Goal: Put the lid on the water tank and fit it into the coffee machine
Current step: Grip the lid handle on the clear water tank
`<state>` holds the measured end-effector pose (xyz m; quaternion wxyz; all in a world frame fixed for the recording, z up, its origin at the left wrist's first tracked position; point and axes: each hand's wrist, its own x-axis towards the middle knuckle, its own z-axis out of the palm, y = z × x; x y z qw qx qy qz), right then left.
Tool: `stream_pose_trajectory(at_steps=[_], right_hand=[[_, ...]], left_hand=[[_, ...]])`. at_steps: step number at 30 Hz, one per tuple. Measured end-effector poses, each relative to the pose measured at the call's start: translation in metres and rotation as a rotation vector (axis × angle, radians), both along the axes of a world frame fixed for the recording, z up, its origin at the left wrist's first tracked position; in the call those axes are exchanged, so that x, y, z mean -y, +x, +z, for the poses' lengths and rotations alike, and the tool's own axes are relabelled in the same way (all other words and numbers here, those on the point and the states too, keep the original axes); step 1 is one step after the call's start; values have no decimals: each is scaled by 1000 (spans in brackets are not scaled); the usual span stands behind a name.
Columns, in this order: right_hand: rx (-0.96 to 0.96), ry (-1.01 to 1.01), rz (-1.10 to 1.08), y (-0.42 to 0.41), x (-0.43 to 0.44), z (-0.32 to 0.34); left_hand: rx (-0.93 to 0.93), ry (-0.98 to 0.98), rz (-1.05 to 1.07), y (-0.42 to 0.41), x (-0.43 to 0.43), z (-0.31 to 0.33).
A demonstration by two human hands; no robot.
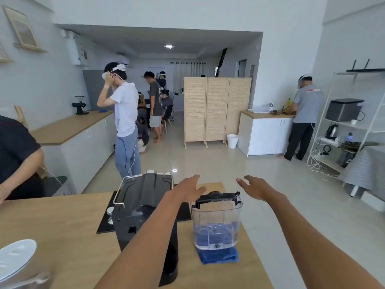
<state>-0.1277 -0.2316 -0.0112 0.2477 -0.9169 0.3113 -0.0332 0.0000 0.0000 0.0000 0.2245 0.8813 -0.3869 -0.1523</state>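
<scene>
Looking about halfway there, judging by how stuff sits. Sitting already on the water tank (216,224): the black lid (217,198) (seems seated, though hard telling if it's fully clicked down). Resting on a blue cloth (218,256) on the wooden table (62,226), just beside the coffee machine (143,207) and holding some water at the bottom. Hovering just past the lid's far edge: left hand (187,187), fingers spread loose, gripping nothing, tips nearly over the lid's back left corner. Hanging a bit to the other side: right hand (257,187), fingers also splayed and empty, clear of the tank. Still waiting: actually grabbing the tank, lifting it off the cloth and slotting it into the machine sitting below the left wrist. Not fitted yet, basically.
</scene>
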Motion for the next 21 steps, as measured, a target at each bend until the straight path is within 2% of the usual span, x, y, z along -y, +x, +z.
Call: stream_pose_trajectory(at_steps=[3,9,12,21], right_hand=[[-39,-62,-30,3,15,-16],[-97,-59,24,24,26,-38],[-89,-63,40,31,30,-47],[31,35,21,36,30,-57]], left_hand=[[-37,56,89,2,4,-17],[-67,101,239,7,13,-35],[-28,75,319,9,20,-42],[-102,-64,486,18,35,-59]])
